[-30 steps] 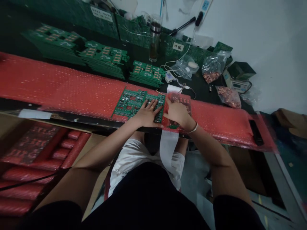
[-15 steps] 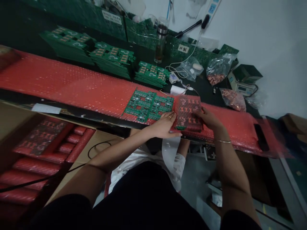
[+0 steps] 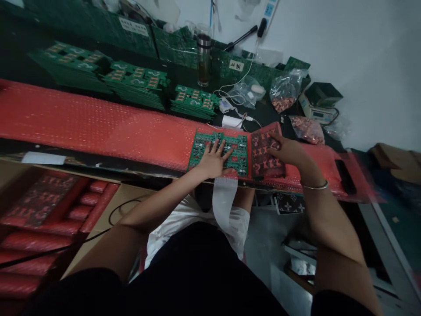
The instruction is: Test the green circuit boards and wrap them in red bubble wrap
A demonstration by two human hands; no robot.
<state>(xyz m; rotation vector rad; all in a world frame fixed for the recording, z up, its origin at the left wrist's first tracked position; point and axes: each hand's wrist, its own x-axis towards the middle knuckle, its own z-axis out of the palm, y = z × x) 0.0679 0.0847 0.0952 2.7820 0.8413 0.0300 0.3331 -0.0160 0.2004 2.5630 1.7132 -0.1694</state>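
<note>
Green circuit board panels point(image 3: 241, 145) lie flat on the red bubble wrap point(image 3: 141, 131) near the table's front edge. My left hand point(image 3: 213, 162) rests on them with its fingers spread. Just to their right is a stack of circuit boards wrapped in red bubble wrap point(image 3: 261, 153); its copper-coloured marks show through the film. My right hand point(image 3: 289, 151) grips this bundle from the right, its fingers over the top, and the bundle sits slightly turned. A pale translucent strip point(image 3: 225, 197) hangs from the table edge below my left hand.
Stacks of bare green boards point(image 3: 194, 101) line the back, beside a glass bottle point(image 3: 204, 61). Bags of copper parts point(image 3: 307, 129) and a small scale point(image 3: 319, 112) stand back right. At lower left, a carton point(image 3: 128, 197) holds red-wrapped bundles point(image 3: 36, 241). A dark phone-like object point(image 3: 345, 177) lies right.
My left hand has gone from the gap beside the bundle onto the green panels, its fingers now spread. The wrapped bundle has turned in my right hand. The view has shifted slightly.
</note>
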